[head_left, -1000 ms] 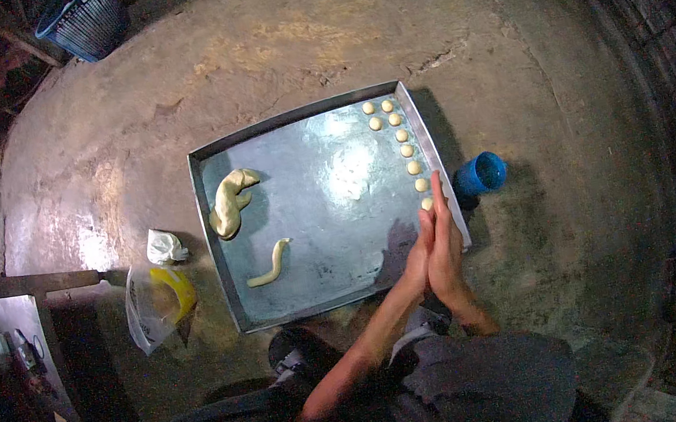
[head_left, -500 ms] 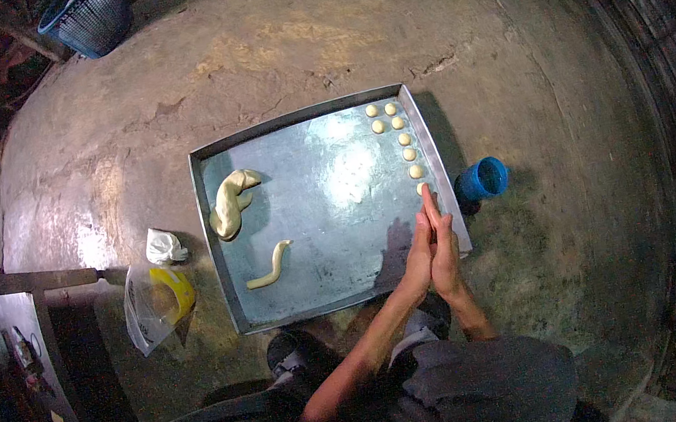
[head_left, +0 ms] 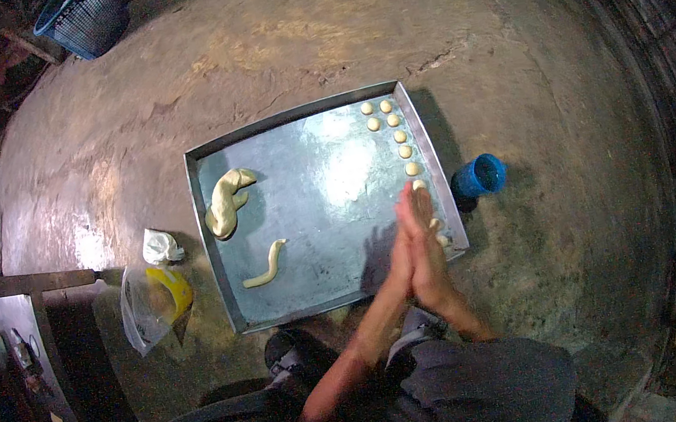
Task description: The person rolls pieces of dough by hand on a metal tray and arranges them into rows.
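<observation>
Over the near right part of a shallow metal tray [head_left: 313, 224], my left hand [head_left: 402, 256] and my right hand [head_left: 430, 265] are pressed palm to palm. Their fingers are stretched straight toward the far side, slightly blurred. Whatever lies between the palms is hidden. Several small pale dough balls [head_left: 405, 151] line the tray's right side, and some peek out beside my right hand. At the tray's left lies a thick, folded lump of dough [head_left: 226, 205]. Nearer to me is a thin, curved dough rope [head_left: 265, 268].
A blue cup [head_left: 482, 176] stands just right of the tray. To the left, a tied white bag [head_left: 161, 247] and a clear and yellow plastic packet [head_left: 167, 302] lie on the concrete floor [head_left: 284, 50]. A blue basket [head_left: 83, 25] is at the far left.
My joined hands have shifted slightly left and turned, uncovering dough balls by the tray's right edge. The dough lump and rope lie as before; the whole view has shifted slightly.
</observation>
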A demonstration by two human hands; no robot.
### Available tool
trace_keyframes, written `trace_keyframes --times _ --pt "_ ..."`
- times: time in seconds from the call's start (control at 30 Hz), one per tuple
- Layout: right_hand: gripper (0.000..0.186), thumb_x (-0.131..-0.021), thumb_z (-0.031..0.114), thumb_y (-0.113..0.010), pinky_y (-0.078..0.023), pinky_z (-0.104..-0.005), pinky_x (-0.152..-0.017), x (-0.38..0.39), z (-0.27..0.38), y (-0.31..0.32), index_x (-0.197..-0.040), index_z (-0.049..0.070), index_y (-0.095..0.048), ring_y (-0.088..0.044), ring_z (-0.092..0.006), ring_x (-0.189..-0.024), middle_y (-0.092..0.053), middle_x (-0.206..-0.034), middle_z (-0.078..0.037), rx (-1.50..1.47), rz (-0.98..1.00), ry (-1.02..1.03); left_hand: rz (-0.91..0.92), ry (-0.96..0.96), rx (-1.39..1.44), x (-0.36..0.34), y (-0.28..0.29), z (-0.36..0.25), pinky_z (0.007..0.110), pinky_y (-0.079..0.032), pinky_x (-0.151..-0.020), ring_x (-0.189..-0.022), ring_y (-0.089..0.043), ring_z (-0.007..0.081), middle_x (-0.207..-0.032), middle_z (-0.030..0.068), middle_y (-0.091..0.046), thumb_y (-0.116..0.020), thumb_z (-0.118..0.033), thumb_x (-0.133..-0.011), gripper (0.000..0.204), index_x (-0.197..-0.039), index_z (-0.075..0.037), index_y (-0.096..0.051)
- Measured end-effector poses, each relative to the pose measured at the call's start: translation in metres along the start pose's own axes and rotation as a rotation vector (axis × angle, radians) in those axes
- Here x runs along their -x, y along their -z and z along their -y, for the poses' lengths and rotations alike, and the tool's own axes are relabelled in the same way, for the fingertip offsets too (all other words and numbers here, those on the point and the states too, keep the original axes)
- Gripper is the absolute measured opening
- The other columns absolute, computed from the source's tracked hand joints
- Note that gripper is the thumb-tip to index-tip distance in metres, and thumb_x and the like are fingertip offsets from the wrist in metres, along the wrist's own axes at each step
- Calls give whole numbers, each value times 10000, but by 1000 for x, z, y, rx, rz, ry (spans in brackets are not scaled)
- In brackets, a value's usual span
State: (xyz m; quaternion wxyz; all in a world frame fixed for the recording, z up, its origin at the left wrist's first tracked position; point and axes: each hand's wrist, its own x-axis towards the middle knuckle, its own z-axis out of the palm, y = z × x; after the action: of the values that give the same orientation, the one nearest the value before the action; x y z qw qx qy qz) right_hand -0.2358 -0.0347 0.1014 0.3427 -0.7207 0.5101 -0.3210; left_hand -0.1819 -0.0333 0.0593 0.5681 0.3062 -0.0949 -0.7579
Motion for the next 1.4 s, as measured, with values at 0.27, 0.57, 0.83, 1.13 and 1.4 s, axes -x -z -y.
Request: trace_keyframes --times 0.27,0.57,0.83,1.13,1.4 --pt "656 -1101 405 -207 -4 -478 -1264 8 -37 -20 -1610 -9 -190 -44 -370 -1575 -104 -1697 -212 -48 14 -82 -8 89 -242 13 -10 -10 417 -161 -1260 -1553 -181 264 -1679 155 -210 -187 -673 -1046 865 -1611 -17 -208" --pt "600 -1101 270 -271 -16 -540 -1258 7 -50 -25 -1610 -22 -151 -27 -436 -1561 -67 -1687 -256 250 64 -86 5 2 -151 2 -1 -18 470 -164 -1264 -1546 -204 304 -1686 123 -207 -240 -694 -1029 859 -1614 -65 -232" --pt "597 -1106 311 -304 -24 -574 -1242 19 -12 -14 -1587 -36 -227 -60 -492 -1542 -160 -1652 -304 89 87 82 92 -1 203 -19 39 1 445 -182 -1262 -1544 -216 286 -1687 114 -211 -211 -645 -1057 808 -1621 -66 -207" --pt "641 -1102 344 -292 30 -631 -1215 21 11 -27 -1597 -46 -171 12 -505 -1540 -73 -1666 -306 10 84 73 144 -51 65 -10 33 -35 470 -168 -1269 -1554 -202 252 -1688 101 -216 -230 -684 -1036 844 -1612 -67 -247" --pt "737 -1076 454 -334 28 -654 -1211 -16 21 -25 -1587 -58 -196 10 -500 -1543 -80 -1661 -317 277 96 72 110 29 17 -1 34 -10 475 -207 -1258 -1541 -210 283 -1659 135 -260 -221 -657 -1045 829 -1602 -44 -250"
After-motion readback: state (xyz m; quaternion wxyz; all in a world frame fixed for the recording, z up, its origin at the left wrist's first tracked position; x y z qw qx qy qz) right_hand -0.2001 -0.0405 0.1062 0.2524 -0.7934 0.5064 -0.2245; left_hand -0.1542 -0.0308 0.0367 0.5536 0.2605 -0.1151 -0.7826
